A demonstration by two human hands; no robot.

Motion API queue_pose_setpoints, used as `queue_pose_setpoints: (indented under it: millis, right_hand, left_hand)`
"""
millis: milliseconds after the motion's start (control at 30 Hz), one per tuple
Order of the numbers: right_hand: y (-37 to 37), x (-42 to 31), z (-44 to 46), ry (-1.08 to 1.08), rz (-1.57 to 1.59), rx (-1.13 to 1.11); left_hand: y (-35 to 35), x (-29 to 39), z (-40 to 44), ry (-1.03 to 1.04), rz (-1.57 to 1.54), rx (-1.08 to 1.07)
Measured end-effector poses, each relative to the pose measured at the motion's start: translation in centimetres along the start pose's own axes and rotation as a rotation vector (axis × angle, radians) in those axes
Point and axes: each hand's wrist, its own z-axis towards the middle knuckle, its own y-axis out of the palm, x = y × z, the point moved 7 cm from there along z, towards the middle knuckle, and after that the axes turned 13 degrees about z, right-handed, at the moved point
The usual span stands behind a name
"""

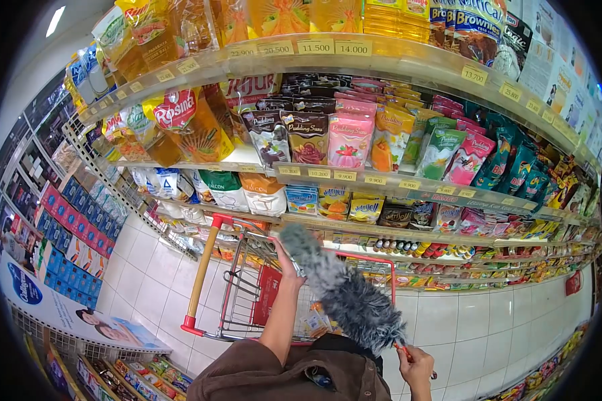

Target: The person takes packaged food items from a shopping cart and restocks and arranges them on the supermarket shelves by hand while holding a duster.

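A long grey fluffy duster point(361, 301) slants across the middle of the view, from the upper left down to the lower right. My right hand point(416, 367) is closed round its thin red handle point(401, 349). Up at the far end of the duster is my left hand point(287, 269), raised over the shopping cart. Between palm and fluff shows a thin pale edge of something flat. The duster hides most of the left fingers and whatever they hold. The shopping cart point(206, 281), with a yellow and red handle, stands just below, a small clear packet point(314, 321) inside.
Ahead rise shelves point(381, 179) with pudding packets point(352, 137), cooking oil pouches point(187, 123) and flour bags point(261, 192). Price tags line the shelf edges. Stacked boxes point(73, 227) stand at the left, a display with a sign point(80, 307) below them. White floor tiles point(475, 321) run to the right.
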Motion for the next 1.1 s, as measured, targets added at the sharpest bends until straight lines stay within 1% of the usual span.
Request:
queue_pose_setpoints:
  millis: [33,67,100,133,200,233,267,333,367,400,467,533,600,667,767,833,867,933,967,1000,1067,1100]
  right_hand:
    - [-0.1,-0.1,0.0,0.030,-0.044,0.013]
    - [-0.1,-0.1,-0.1,0.031,-0.044,0.009]
    - [-0.1,0.0,0.0,0.022,-0.065,-0.005]
    - [0.0,0.1,0.2,0.012,-0.083,-0.016]
    - [0.2,1.1,-0.3,0.008,-0.085,-0.005]
    - [0.1,1.4,-0.4,0.006,-0.090,0.005]
    - [0.0,1.2,-0.2,0.004,-0.091,0.006]
    - [-0.5,0.8,0.2,0.063,-0.214,0.071]
    - [-0.5,1.8,0.0,0.069,-0.178,0.096]
    - [-0.4,1.8,-0.1,0.070,-0.178,0.097]
    - [0.3,3.7,-0.7,0.330,-0.022,0.041]
    - [0.8,4.8,-1.3,0.350,0.001,0.035]
    - [1.1,5.6,-1.9,0.372,0.022,0.028]
    - [1.4,5.7,-2.1,0.384,0.065,0.006]
    - [1.2,5.1,-2.2,0.385,0.026,0.006]
    - [1.1,5.3,-2.4,0.401,0.025,0.010]
    - [0.9,5.5,-2.5,0.414,0.024,0.011]
    - [0.7,5.8,-2.7,0.420,0.024,0.019]
    - [0.6,5.9,-2.7,0.422,0.025,0.027]
    - [0.5,5.9,-2.7,0.425,0.024,0.028]
    - [0.1,5.8,-2.7,0.414,0.021,0.058]
    - [-0.2,5.6,-2.6,0.416,0.018,0.059]
  left_hand:
    - [-1.9,-1.1,0.9,-0.054,-0.040,-0.068]
    - [-2.0,-1.3,0.8,-0.107,-0.080,-0.133]
    - [-2.9,-2.1,1.0,-0.140,-0.018,-0.015]
    - [-2.4,-1.8,0.6,-0.135,-0.018,-0.015]
    - [-2.2,-1.6,-0.2,-0.159,0.021,0.077]
    - [-2.4,-1.9,-0.2,-0.220,-0.039,0.136]
    - [-3.2,-2.3,0.2,-0.219,-0.040,0.135]
    - [-5.8,-3.9,0.0,-0.376,0.205,0.226]
    - [-6.3,-3.9,-0.4,-0.375,0.245,0.295]
    - [-6.4,-4.0,-0.4,-0.376,0.245,0.294]
    - [-7.0,-3.7,-0.7,-0.409,0.448,0.337]
    - [-7.0,-3.9,-0.7,-0.447,0.412,0.320]
    - [-7.2,-4.4,-0.7,-0.507,0.450,0.280]
    - [-6.9,-4.4,-0.8,-0.513,0.497,0.271]
    - [-6.8,-4.8,-0.7,-0.529,0.482,0.221]
    - [-6.0,-5.0,-0.5,-0.503,0.420,0.117]
    - [-6.2,-5.2,-0.4,-0.505,0.421,0.115]
    - [-5.3,-5.7,-0.4,-0.480,0.245,-0.023]
    - [-4.9,-5.6,-0.5,-0.439,0.205,-0.044]
    - [-4.7,-5.9,-0.8,-0.442,0.205,-0.045]
    - [-4.2,-6.2,-1.2,-0.398,0.014,-0.031]
    - [-4.8,-6.4,-1.8,-0.418,0.015,0.052]
